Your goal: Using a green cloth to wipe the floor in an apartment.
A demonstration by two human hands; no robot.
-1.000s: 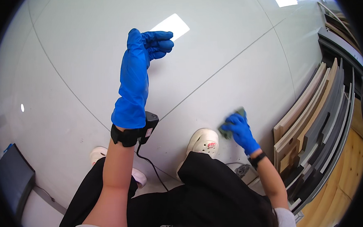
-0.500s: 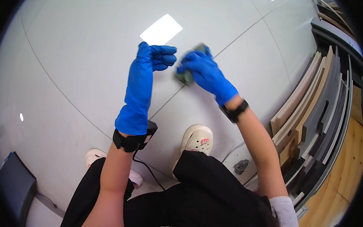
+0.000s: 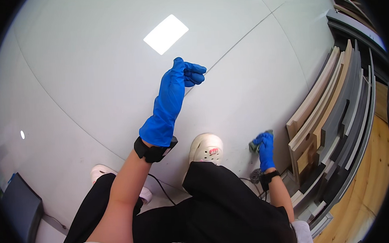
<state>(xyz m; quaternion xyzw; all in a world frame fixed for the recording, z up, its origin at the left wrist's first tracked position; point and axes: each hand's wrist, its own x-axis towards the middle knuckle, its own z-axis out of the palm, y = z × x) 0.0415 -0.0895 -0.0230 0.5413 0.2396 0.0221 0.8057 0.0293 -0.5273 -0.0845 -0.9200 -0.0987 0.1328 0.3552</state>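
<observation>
My left hand (image 3: 184,76), in a long blue rubber glove, hovers over the pale tiled floor (image 3: 112,68). Its fingers are bent and pressed together, and nothing shows between them. Low on the right, beside the standing boards, my right hand (image 3: 265,146) wears a blue glove too. It is closed on a crumpled grey-green cloth (image 3: 253,146), which the fingers partly cover. Just below that hand, by the wrist, lies a grey tangle like a steel wool scourer (image 3: 255,175), partly hidden by the black wrist strap (image 3: 268,178).
A rack of upright wood and grey boards (image 3: 335,114) runs along the right. My cream clog (image 3: 207,148) stands between my arms. A black cable (image 3: 162,188) hangs from the left wrist device. A dark panel (image 3: 21,210) stands at lower left.
My right hand has swung down and right with the cloth, from beside the left hand to near the boards. My left hand has shifted slightly right and down.
</observation>
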